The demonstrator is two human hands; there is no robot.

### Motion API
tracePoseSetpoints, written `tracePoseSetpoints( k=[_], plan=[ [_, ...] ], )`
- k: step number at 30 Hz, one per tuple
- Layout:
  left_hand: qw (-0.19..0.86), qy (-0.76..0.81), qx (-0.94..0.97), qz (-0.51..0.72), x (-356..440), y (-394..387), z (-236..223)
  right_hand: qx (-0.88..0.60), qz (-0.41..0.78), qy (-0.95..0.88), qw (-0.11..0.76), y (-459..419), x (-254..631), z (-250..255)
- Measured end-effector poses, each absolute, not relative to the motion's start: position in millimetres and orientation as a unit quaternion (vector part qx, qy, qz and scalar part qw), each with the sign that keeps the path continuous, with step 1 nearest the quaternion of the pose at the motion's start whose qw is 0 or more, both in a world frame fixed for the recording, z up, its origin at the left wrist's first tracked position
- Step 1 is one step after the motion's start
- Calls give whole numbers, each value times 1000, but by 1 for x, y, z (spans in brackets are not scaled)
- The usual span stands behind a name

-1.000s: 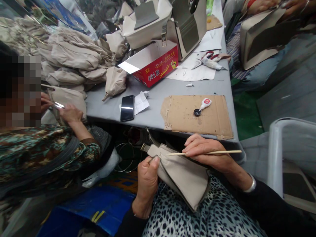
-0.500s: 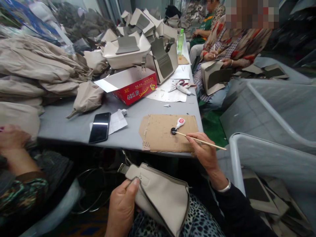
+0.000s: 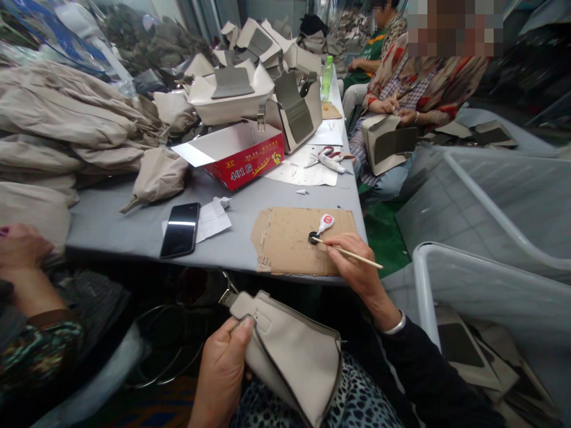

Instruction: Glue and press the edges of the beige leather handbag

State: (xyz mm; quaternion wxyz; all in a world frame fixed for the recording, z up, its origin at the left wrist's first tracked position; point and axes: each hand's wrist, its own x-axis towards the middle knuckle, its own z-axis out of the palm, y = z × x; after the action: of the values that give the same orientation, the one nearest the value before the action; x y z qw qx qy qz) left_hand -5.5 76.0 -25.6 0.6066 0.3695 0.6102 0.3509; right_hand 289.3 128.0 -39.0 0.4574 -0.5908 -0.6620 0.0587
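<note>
Pinching the beige bag [image 3: 298, 348] near its buckle end with thumb on top, our left hand [image 3: 223, 365] has it angled across our lap, just below the near edge of the grey table [image 3: 214, 242]. Our right hand [image 3: 359, 276] grasps a thin wooden stick [image 3: 369, 262] between the fingers, and we hold its tip at a small round black container [image 3: 313, 238]. That container sits on a flat piece of cardboard [image 3: 285, 241], with a white squeeze bottle [image 3: 327, 222] lying right beside it. To the left on the tabletop we have a dark phone [image 3: 180, 230] next to crumpled white paper [image 3: 215, 221], and farther back a red box [image 3: 250, 165]. Across to our right, a seated co-worker holds another beige bag [image 3: 372, 142].
</note>
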Motion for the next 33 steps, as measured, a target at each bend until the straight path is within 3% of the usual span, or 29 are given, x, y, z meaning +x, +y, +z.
tracePoseSetpoints(
  k=[20,27,30,33],
  plan=[
    [599,607,351,386,-4,72,-31,-619,-59,-677,394,124,280,-46],
    [602,596,356,394,1,73,-24,-587,-79,-662,459,112,282,-39],
    [606,592,361,391,2,73,-22,-588,14,-615,526,97,270,-29],
    [612,583,367,387,1,72,-23,-571,255,-527,576,85,251,-25]
  ],
)
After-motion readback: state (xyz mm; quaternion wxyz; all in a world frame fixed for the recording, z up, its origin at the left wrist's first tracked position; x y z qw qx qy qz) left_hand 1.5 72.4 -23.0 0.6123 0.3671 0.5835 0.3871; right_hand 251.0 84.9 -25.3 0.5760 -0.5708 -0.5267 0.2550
